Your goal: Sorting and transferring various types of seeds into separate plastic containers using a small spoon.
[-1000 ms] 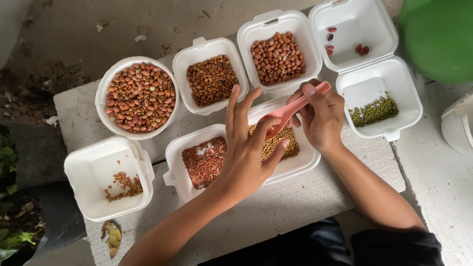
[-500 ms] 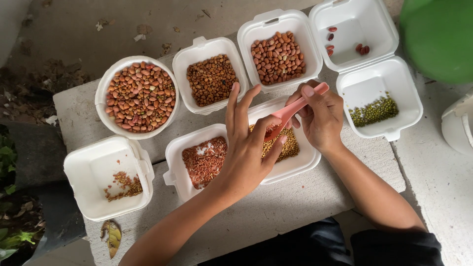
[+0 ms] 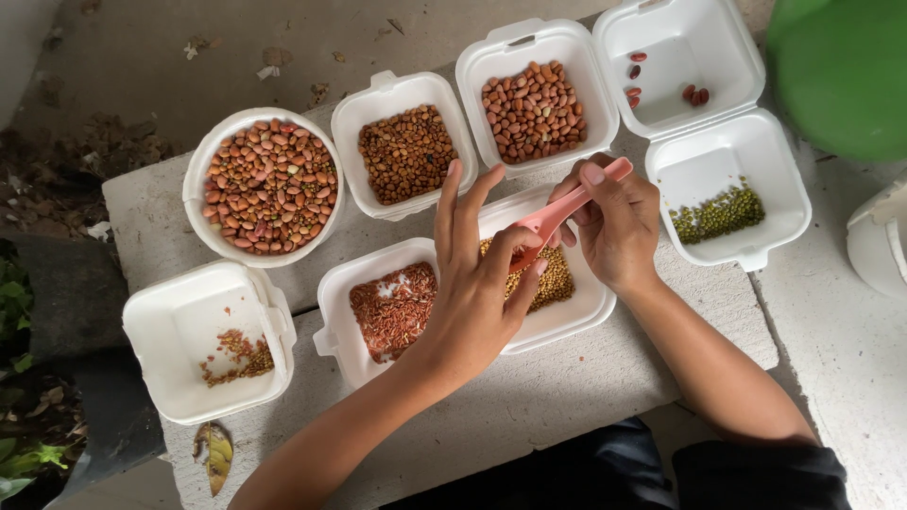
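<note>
A pink spoon (image 3: 565,208) is gripped by its handle in the right hand (image 3: 619,227), fingers closed around it, while the bowl end is steadied by the spread fingers of the left hand (image 3: 477,283), which is not closed on anything. Both hands are held close together, directly above the open foam box (image 3: 567,312) of small yellowish grains (image 3: 556,276). Just left of that box, reddish rice (image 3: 392,307) is held in the joined half. Grains could be flicked off the spoon into that half if the bowl were tilted or knocked, and the light box could be nudged along the concrete slab (image 3: 529,397) by a wrist.
</note>
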